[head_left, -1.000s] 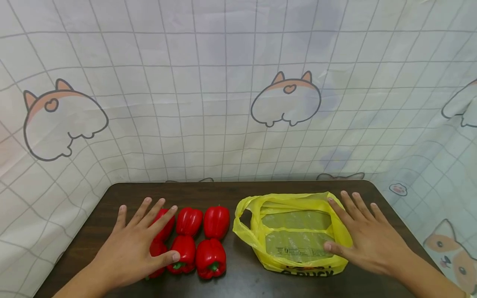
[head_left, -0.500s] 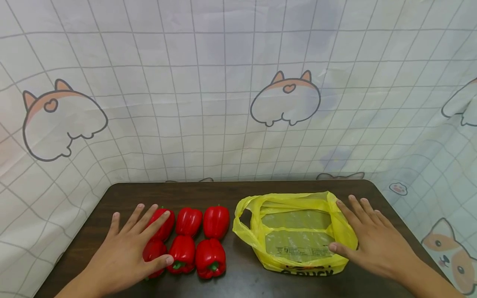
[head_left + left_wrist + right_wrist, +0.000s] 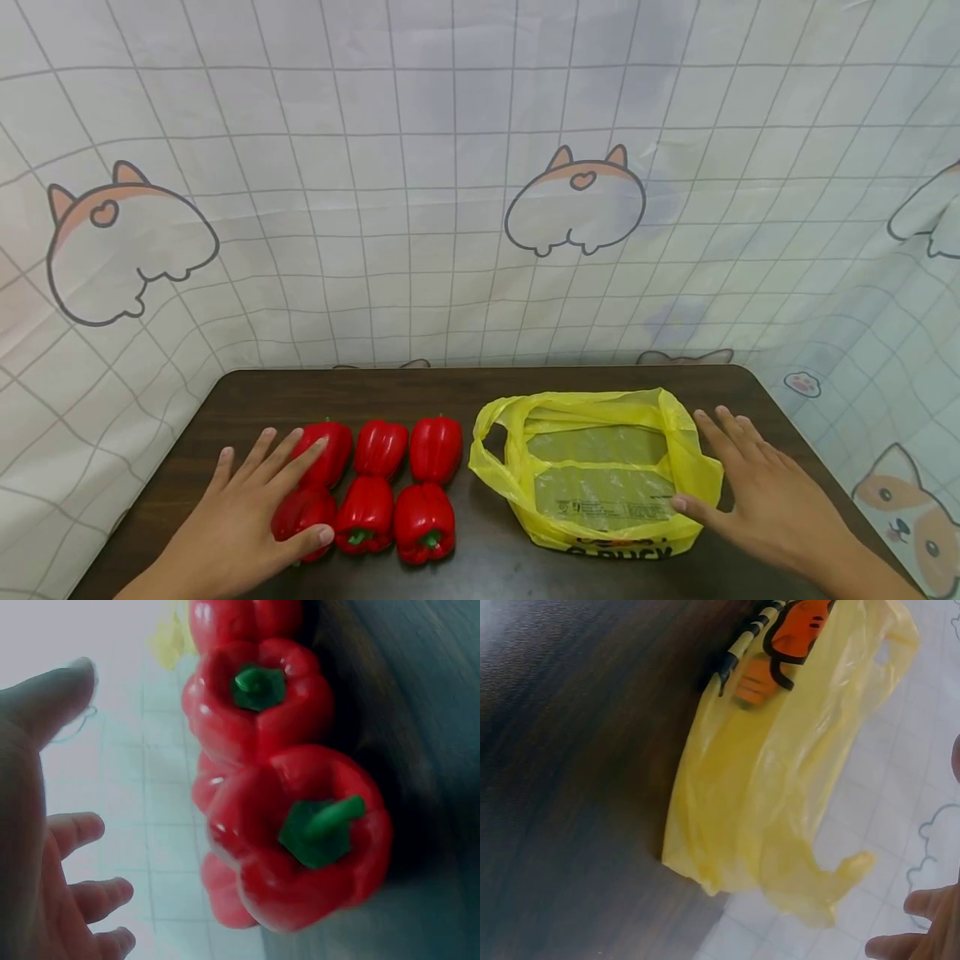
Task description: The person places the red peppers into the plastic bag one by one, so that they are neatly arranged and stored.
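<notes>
Several red bell peppers [image 3: 364, 513] lie in two rows on the left half of the dark table, green stems showing on the front ones. My left hand [image 3: 238, 517] hovers over the left end of the rows, fingers spread, holding nothing; it partly hides the leftmost peppers. In the left wrist view a pepper [image 3: 307, 840] stands apart from the fingers. A yellow plastic bag [image 3: 600, 533] sits on the right, its mouth spread wide. Beside its right edge is my right hand [image 3: 776, 500], fingers extended and holding nothing; whether the thumb touches the bag I cannot tell.
The dark wood-grain table [image 3: 480, 575] has rounded back corners. A white gridded cloth [image 3: 420, 250] with cartoon dogs hangs behind it and along the sides. One loop handle of the bag flops toward the peppers.
Both hands have drifted outward and slightly toward the front edge, uncovering more of the left peppers and the bag's right side. Peppers and bag stay in place.
</notes>
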Demonstrator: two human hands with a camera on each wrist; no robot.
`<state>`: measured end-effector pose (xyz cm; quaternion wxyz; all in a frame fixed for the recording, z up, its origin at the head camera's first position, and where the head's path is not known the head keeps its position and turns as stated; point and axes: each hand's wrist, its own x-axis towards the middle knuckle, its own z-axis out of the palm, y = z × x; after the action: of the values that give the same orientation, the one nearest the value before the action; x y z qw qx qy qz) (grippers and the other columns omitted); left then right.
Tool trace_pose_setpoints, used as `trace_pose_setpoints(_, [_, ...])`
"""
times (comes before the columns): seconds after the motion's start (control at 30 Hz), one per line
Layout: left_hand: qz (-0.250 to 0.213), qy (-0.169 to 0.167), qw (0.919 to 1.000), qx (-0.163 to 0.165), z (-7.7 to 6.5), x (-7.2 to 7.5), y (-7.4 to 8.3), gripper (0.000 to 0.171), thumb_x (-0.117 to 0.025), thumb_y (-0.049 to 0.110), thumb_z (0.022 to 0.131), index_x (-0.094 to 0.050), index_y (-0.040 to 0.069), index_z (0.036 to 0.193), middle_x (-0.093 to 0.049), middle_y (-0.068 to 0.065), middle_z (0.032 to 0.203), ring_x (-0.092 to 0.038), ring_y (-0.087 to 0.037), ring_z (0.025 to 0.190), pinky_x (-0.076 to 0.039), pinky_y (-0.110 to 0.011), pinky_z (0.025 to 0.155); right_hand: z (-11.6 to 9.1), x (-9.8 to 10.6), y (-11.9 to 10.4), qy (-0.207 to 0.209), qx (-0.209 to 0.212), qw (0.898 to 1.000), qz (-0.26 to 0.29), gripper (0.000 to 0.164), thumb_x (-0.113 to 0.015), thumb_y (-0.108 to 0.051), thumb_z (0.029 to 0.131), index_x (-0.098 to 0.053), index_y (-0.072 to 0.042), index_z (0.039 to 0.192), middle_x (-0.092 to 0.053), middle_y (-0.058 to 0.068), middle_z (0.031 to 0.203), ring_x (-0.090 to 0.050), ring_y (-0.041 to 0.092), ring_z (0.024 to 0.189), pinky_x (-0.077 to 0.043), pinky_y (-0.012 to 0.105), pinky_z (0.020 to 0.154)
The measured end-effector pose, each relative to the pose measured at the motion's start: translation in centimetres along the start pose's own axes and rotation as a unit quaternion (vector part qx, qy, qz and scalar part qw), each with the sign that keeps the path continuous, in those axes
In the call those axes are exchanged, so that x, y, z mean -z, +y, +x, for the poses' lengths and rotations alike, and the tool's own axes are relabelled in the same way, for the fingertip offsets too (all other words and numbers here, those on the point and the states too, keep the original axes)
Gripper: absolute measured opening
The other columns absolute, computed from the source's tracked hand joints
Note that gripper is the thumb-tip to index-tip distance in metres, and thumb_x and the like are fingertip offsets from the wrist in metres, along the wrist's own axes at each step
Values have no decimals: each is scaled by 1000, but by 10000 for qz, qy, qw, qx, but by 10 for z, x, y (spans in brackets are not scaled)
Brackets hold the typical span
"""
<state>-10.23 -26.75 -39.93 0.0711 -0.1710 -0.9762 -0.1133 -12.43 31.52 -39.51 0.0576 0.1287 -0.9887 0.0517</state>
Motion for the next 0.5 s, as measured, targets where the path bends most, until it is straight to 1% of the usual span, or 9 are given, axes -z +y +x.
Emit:
trace_pose_setpoints(0.17, [-269,-65,9996,21,-4,-6,-9,92,-73,65,85,-42,19,157,-33,-19,162,-21,-51,148,4,-68,117,-3,-5,5,-6,-72,10000,58,114,-63,-73,87,-14,-5,164,-29,31,159,-39,59,134,-38,74,97])
trace_pose_setpoints(0.3, [-480,-82,9988,52,-6,-11,-16,91,-79,59,82,-45,16,155,-36,-19,160,-24,-53,146,1,-68,118,-4,-8,8,9,-123,9998,135,113,-64,-73,87,-18,-1,162,-38,32,154,-48,58,126,-44,71,90])
trace_pose_setpoints(0.4, [-612,-39,9981,67,-8,-14,-22,90,-82,55,81,-48,13,152,-40,-20,158,-28,-54,144,-5,-70,117,-5,-10,10,-39,-244,9995,186,112,-62,-73,88,-19,-1,162,-41,33,151,-50,58,122,-47,70,85])
trace_pose_setpoints(0.5, [-676,0,9977,59,-10,-17,-27,89,-84,52,79,-50,11,150,-43,-21,155,-32,-55,141,-14,-74,113,-6,-11,11,-83,-386,9989,257,110,-61,-73,89,-21,-1,161,-43,34,148,-51,57,121,-49,67,79])
